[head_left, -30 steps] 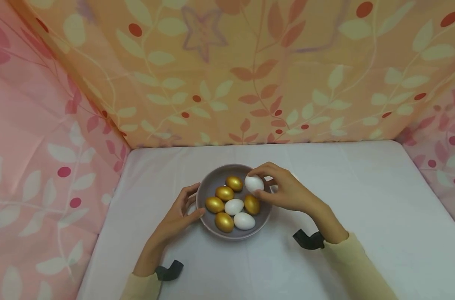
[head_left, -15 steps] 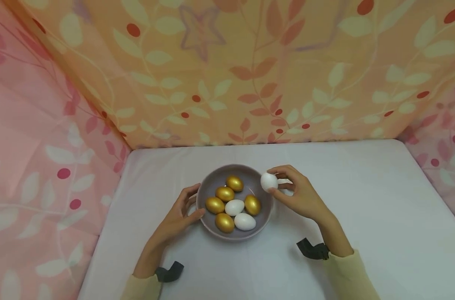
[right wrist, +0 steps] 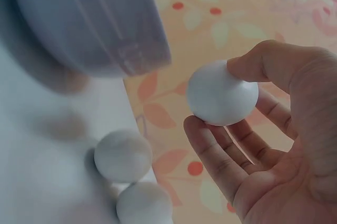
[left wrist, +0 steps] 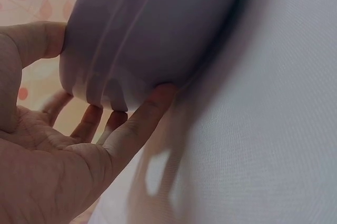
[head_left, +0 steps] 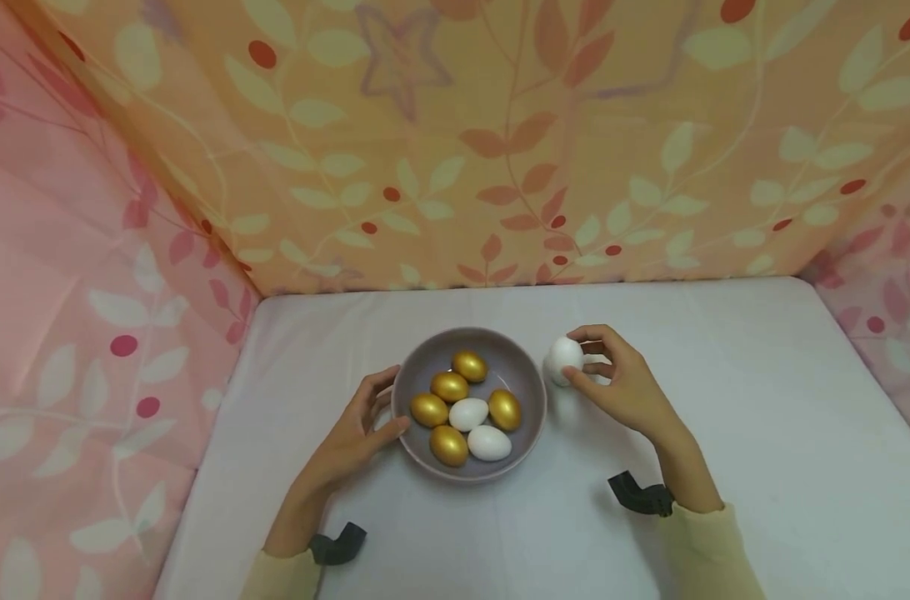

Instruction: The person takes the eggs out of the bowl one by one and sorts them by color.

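A grey-purple bowl [head_left: 526,446] stands on the white table with golden eggs [head_left: 449,446] and two white eggs [head_left: 489,443] inside. My left hand [head_left: 361,425] rests fingertips and thumb against the bowl's outer left side, fingers spread in the left wrist view. To the right of the rim, my right hand [head_left: 623,383] pinches another white egg [right wrist: 221,93] between thumb and fingers. In the right wrist view, two more white eggs [right wrist: 124,156] lie on the table beside the bowl; from the head view the held egg and hand mostly hide them.
The white-covered table [head_left: 455,542] reaches back to an orange leaf-patterned cloth wall [head_left: 455,167]. Pink patterned cloth [head_left: 72,250] borders the left side, and more hangs at the right. Dark camera mounts [head_left: 338,546] sit on both wrists.
My right hand has carried the white egg from over the bowl's right part, out past the rim and to the right. My left hand and the bowl have stayed put.
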Available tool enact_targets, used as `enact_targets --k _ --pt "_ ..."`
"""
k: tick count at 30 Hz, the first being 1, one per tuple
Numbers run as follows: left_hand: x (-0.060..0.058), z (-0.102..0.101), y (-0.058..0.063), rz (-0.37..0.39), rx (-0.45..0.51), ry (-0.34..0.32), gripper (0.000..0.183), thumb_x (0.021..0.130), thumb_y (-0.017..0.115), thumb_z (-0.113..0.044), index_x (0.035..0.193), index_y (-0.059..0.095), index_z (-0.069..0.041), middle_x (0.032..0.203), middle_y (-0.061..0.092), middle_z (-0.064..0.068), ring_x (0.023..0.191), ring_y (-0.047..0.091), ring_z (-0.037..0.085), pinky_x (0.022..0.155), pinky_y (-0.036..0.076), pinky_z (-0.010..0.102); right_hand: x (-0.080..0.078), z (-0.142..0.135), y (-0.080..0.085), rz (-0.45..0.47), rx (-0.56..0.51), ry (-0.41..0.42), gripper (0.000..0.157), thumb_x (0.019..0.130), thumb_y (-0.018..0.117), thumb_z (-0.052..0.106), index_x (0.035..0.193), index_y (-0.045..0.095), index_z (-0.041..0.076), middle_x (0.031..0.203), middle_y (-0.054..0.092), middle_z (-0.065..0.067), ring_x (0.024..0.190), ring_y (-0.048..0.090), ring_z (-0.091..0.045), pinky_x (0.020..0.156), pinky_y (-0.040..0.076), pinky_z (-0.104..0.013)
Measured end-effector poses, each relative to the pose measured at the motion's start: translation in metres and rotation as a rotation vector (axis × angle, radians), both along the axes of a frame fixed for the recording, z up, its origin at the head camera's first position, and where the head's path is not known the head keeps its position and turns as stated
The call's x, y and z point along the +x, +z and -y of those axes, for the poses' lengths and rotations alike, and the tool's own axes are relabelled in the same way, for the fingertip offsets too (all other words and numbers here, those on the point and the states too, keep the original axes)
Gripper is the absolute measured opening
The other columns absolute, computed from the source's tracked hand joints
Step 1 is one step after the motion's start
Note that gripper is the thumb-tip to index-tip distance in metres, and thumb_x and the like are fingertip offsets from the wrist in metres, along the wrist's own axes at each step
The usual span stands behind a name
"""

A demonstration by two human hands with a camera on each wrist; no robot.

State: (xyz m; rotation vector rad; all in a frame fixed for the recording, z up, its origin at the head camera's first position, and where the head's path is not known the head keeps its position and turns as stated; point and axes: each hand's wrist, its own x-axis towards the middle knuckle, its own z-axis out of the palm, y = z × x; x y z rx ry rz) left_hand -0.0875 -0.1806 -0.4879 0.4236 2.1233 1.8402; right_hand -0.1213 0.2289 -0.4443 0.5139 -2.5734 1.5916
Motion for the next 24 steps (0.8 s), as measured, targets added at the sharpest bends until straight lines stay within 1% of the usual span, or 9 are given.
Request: enact_targets --k 5,7,9,12,15,18,24 --pt "0.000 0.000 0.001 0.003 0.000 -0.006 0.070 0.104 0.067 -0.015 0.163 0.031 -0.024 0.173 0.027 0.006 0.157 0.033 0.043 0.121 0.035 0.062 -0.002 -0.012 -0.002 0.007 0.013 -0.038 0.046 0.093 0.080 0.005 0.134 0.059 0.003 0.133 0.064 -0.014 0.115 0.063 0.002 0.090 0.054 -0.009" --pt "0.000 0.001 0.001 0.005 0.004 -0.006 0.070 0.104 0.067 -0.015 0.163 0.030 -0.024 0.173 0.027 0.006 0.157 0.033 0.043 0.121 0.035 0.062 -0.003 -0.017 -0.003 0.016 0.017 -0.055 0.046 0.094 0.079 0.007 0.135 0.059 0.004 0.134 0.063 -0.014 0.115 0.062 0.003 0.090 0.054 -0.008" --pt "0.000 0.001 0.001 0.010 0.003 -0.005 0.071 0.104 0.068 -0.015 0.163 0.030 -0.024 0.172 0.027 0.006 0.157 0.033 0.042 0.121 0.038 0.056 -0.003 -0.021 -0.004 0.028 0.026 -0.071 0.046 0.095 0.078 0.008 0.137 0.059 0.005 0.135 0.063 -0.013 0.114 0.061 0.004 0.090 0.054 -0.008" --pt "0.001 0.003 0.001 0.012 0.007 -0.008 0.071 0.104 0.067 -0.014 0.163 0.029 -0.023 0.173 0.026 0.007 0.158 0.032 0.043 0.118 0.044 0.037 -0.004 -0.026 -0.006 0.040 0.039 -0.099 0.046 0.096 0.078 0.011 0.138 0.059 0.005 0.137 0.063 -0.014 0.113 0.060 0.006 0.089 0.053 -0.006" --pt "0.000 0.003 0.000 0.013 0.015 -0.010 0.071 0.104 0.067 -0.013 0.164 0.029 -0.022 0.173 0.025 0.008 0.158 0.031 0.044 0.112 0.046 0.022 -0.006 -0.031 -0.008 0.037 0.060 -0.126 0.047 0.096 0.078 0.012 0.138 0.059 0.004 0.137 0.063 -0.015 0.113 0.060 0.005 0.088 0.052 -0.005" --pt "-0.001 0.003 -0.001 0.014 0.021 -0.008 0.072 0.104 0.067 -0.013 0.164 0.029 -0.023 0.173 0.025 0.007 0.158 0.031 0.044 0.110 0.045 0.017 -0.008 -0.035 -0.010 0.036 0.078 -0.144 0.048 0.096 0.079 0.014 0.139 0.058 0.004 0.136 0.063 -0.015 0.113 0.059 0.005 0.088 0.052 -0.005" --pt "-0.002 0.002 -0.001 0.022 0.014 -0.013 0.072 0.104 0.067 -0.014 0.164 0.028 -0.023 0.173 0.025 0.008 0.159 0.030 0.043 0.111 0.044 0.017 -0.007 -0.045 -0.011 0.049 0.074 -0.170 0.047 0.096 0.078 0.013 0.138 0.058 0.002 0.136 0.063 -0.015 0.111 0.059 0.005 0.086 0.052 -0.004"
